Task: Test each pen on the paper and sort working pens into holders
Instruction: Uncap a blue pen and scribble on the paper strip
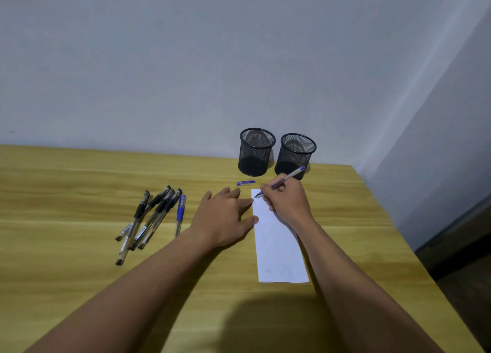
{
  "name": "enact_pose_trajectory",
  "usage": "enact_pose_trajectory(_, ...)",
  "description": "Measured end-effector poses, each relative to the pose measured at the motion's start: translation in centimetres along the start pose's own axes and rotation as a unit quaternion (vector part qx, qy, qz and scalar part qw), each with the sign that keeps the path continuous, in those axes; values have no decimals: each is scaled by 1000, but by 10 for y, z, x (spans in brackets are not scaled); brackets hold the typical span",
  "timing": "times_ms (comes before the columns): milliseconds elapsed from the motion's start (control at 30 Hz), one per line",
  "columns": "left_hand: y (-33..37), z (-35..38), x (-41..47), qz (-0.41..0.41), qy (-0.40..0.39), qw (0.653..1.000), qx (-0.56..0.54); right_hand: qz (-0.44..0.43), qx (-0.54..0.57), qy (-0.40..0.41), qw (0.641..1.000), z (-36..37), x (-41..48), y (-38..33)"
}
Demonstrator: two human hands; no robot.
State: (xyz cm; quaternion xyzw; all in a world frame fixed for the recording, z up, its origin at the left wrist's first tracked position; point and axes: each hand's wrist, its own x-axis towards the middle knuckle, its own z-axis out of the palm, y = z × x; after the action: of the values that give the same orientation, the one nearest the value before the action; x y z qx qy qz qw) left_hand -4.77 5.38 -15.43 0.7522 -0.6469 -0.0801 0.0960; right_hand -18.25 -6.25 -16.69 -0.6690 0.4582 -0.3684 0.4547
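While the right hand point(288, 201) pinches a blue pen point(285, 179), tip on the paper point(279, 246) just beyond its fingers, the left hand point(225, 217) lies flat, fingers spread, steadying it. Next: scribble, then choose a holder point(295, 154) beyond the knuckles.

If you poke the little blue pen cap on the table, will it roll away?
Probably a bit. The blue cap looks small, light and rounded, lying on its side on the smooth wooden table. If it has a clip, which I can't see clearly, that would likely stop it quickly.
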Motion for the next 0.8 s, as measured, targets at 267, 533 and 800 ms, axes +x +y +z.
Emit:
enact_pose_trajectory(267, -1, -2, 1, 7, -5, 1000, 3, -7, 4, 0, 1000, 1, -1, 1)
enact_pose_trajectory(533, 5, -11, -1, 2, -17, 1000, 5, -10, 7, 12, 1000, -2, -4, 3)
enact_pose_trajectory(800, 5, -13, 0, -2, -29, 1000, 6, -15, 2, 17, 1000, -3, -3, 5)
